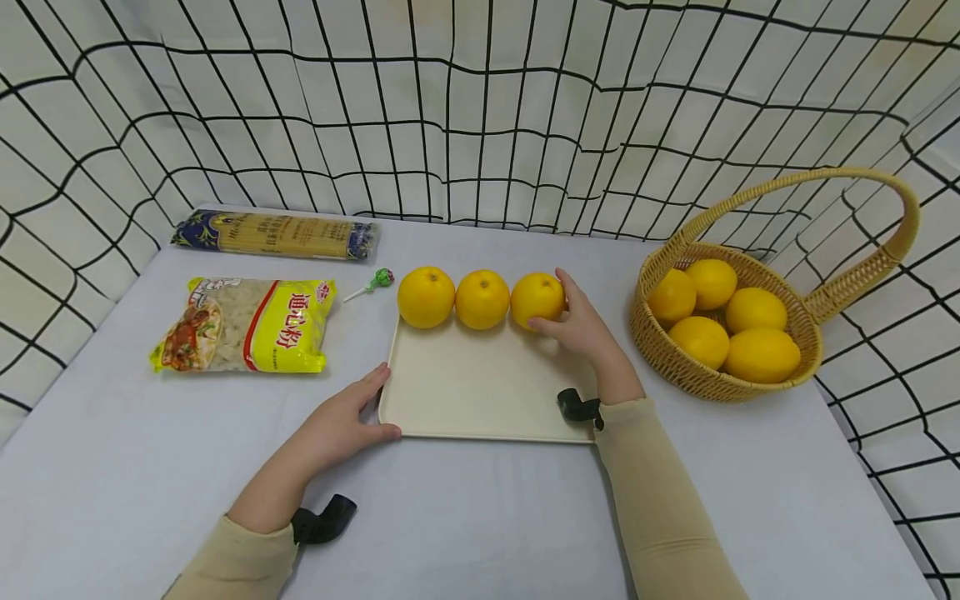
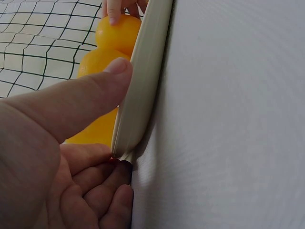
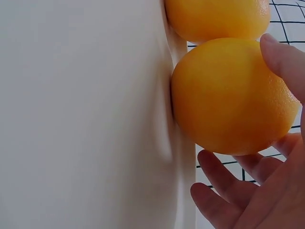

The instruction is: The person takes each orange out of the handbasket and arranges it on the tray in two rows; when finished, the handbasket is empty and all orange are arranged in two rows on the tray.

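Three oranges stand in a row along the far edge of a cream rectangular tray [image 1: 487, 392]: the left orange [image 1: 426, 297], the middle orange [image 1: 482, 299] and the right orange [image 1: 537, 300]. My right hand [image 1: 585, 329] grips the right orange, thumb on its near side and fingers round its right side; the right wrist view shows this orange [image 3: 228, 95] close up against the tray's rim. At the tray's near left corner, my left hand [image 1: 345, 425] holds the edge. In the left wrist view its thumb [image 2: 95, 98] presses the rim and the other fingers curl at the corner.
A wicker basket [image 1: 697, 387] with several oranges [image 1: 756, 310] and a tall handle stands right. To the left lie a noodle packet [image 1: 281, 235], a yellow pasta bag [image 1: 251, 325] and a green lollipop [image 1: 382, 277]. Black netting [image 1: 450, 129] borders the white table [image 1: 450, 517].
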Tool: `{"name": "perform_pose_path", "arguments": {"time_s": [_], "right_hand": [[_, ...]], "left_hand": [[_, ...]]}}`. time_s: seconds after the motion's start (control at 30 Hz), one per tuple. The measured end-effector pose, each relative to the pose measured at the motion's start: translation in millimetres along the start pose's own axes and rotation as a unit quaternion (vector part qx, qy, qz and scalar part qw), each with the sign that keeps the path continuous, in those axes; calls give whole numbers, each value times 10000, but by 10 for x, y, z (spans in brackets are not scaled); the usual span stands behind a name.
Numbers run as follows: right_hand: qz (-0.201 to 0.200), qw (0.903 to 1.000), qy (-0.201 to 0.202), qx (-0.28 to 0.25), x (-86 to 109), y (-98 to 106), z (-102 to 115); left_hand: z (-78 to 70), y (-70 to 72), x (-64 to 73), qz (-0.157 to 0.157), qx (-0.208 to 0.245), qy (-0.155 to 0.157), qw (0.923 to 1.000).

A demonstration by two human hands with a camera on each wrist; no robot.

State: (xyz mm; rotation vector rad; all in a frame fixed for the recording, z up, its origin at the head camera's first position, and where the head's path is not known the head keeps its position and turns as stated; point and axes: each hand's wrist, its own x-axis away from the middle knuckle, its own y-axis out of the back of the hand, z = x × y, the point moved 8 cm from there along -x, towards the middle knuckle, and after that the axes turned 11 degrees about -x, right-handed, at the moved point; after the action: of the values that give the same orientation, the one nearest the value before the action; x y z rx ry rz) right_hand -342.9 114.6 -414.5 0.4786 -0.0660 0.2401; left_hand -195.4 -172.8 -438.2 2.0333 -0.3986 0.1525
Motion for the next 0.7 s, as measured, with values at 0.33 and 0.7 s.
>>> {"name": "perform_pose_path", "arguments": {"time_s": [0.33,0.7], "right_hand": [[-265,9990,353,27,177,214,183],[-829,9936,521,559,760,918,333]], "left_hand": [[7,-16,-4,-40,24,-54,10000],[32,-7,-12,-79,14,-106,9999]]}}
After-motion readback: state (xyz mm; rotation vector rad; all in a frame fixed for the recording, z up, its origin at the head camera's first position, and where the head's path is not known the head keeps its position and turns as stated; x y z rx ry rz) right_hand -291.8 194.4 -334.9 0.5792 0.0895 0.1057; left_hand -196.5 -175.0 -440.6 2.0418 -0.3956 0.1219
